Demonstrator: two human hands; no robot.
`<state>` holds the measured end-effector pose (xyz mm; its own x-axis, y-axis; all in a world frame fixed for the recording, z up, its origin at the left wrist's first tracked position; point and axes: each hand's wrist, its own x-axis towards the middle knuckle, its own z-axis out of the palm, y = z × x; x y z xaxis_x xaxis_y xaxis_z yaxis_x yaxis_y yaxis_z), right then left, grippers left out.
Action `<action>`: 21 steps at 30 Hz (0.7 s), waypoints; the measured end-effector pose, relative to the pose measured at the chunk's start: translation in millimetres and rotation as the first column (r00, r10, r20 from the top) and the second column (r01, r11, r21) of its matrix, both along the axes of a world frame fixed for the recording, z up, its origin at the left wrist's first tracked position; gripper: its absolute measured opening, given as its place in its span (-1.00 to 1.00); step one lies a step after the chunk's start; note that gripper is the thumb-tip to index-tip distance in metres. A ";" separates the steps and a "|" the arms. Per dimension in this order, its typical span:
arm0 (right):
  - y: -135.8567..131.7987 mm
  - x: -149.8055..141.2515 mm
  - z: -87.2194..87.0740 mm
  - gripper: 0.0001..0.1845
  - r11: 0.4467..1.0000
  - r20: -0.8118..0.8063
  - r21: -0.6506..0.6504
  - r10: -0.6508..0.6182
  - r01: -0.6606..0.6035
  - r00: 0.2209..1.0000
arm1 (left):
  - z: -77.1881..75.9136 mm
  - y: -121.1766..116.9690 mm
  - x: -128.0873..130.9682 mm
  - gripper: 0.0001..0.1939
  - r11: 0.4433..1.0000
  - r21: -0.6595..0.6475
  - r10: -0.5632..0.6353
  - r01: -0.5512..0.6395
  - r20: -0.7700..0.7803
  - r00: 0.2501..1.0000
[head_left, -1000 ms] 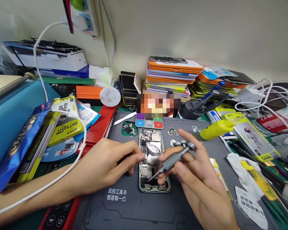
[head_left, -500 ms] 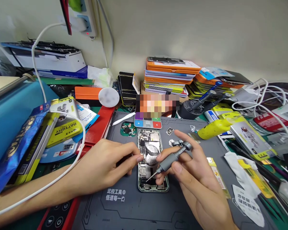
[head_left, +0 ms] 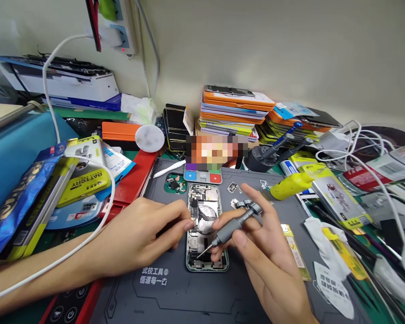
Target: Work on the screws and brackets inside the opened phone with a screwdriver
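Observation:
An opened smartphone (head_left: 206,225) lies on the dark grey work mat (head_left: 189,297), with its inner boards and metal parts exposed. My right hand (head_left: 268,256) holds a grey precision screwdriver (head_left: 230,230) between thumb and fingers. The screwdriver slants down to the left, its thin tip at the lower left inside of the phone; whether it touches a screw is too small to tell. My left hand (head_left: 148,229) is closed in a pinch at the phone's left edge. What its fingertips hold, if anything, is hidden.
Small metal plates (head_left: 234,186) lie right of the phone's top. A white stick tool (head_left: 170,168) and a green round pad (head_left: 175,183) sit to its left. A yellow bottle (head_left: 290,184) stands tilted at right. A white cable (head_left: 103,225) crosses over my left forearm.
The whole view has shifted slightly, so the phone and both hands appear a little further left. The pinch and the screwdriver grip look nearly the same.

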<state>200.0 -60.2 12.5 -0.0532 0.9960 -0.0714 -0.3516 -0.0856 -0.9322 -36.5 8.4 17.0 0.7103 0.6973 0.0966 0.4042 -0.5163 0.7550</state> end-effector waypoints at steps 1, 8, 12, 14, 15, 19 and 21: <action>-0.3 -0.3 -0.1 -0.41 1.000 -0.005 -0.010 0.006 -0.006 1.000 | -1.0 -0.1 -0.1 -0.76 1.000 0.002 -0.003 0.003 0.000 1.000; -0.3 0.7 -5.9 -0.43 0.999 -0.018 -0.010 0.050 -0.050 0.999 | -3.6 1.5 1.3 -0.78 0.998 0.064 -0.024 0.023 0.013 1.000; 0.5 1.2 -5.8 -0.43 0.998 -0.021 -0.012 0.057 -0.057 0.998 | -2.9 1.6 2.0 -0.76 0.997 0.079 -0.027 0.025 0.019 0.999; 0.6 1.0 -4.5 -0.44 0.998 -0.015 -0.020 0.055 -0.056 0.998 | -2.5 1.6 2.2 -0.75 0.996 0.082 -0.029 0.028 0.018 0.999; 0.5 0.8 -3.7 -0.45 0.998 -0.013 -0.022 0.055 -0.055 0.998 | -2.3 1.8 2.4 -0.76 0.996 0.081 -0.033 0.032 0.019 0.999; -0.1 0.4 -1.7 -0.47 0.998 -0.006 -0.020 0.062 -0.062 0.998 | -2.1 2.7 2.9 -0.78 0.995 0.084 -0.049 0.048 0.009 0.999; -0.4 0.3 -1.4 -0.47 0.998 0.002 -0.023 0.061 -0.061 0.998 | -2.5 2.7 2.8 -0.78 0.994 0.096 -0.053 0.053 0.003 0.999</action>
